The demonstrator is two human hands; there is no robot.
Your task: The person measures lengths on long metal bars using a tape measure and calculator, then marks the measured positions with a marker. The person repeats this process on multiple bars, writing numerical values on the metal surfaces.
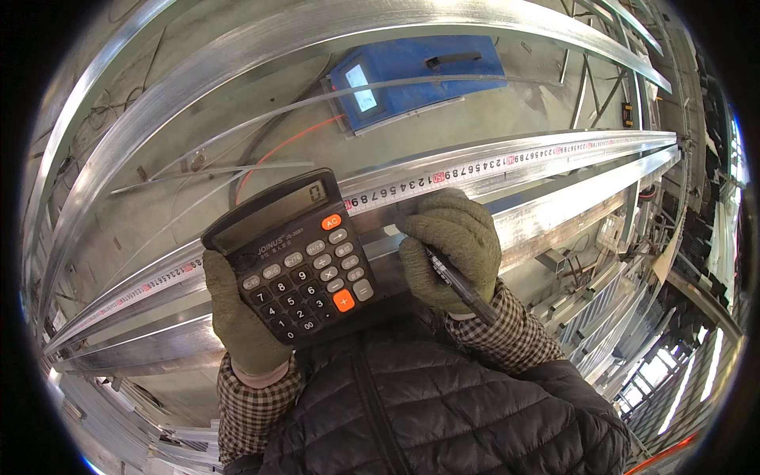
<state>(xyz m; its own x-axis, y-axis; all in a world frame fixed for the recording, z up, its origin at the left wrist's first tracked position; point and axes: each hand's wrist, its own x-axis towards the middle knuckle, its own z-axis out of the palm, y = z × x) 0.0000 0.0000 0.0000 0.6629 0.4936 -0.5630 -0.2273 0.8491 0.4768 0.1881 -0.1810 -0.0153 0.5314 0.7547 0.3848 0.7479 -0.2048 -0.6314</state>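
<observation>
A black desk calculator [317,261] with dark, grey and orange keys is held up in front of my chest, its display lit with a single digit. My left hand [237,317], in an olive-green glove, grips its left side; the fingers underneath are hidden. To the right of the calculator, my right hand [455,249] wears a matching glove and is closed around a dark pen [459,283] that slants down toward my wrist. Behind both hands a white measuring tape [475,169] lies stretched along a metal profile, and the calculator covers part of it.
Long shiny metal bars [317,30] cross the view beyond the tape. On the floor behind stands a blue machine [419,75] with a lit screen and black handle, an orange cable running from it. More metal profiles [602,324] are stacked at the lower right.
</observation>
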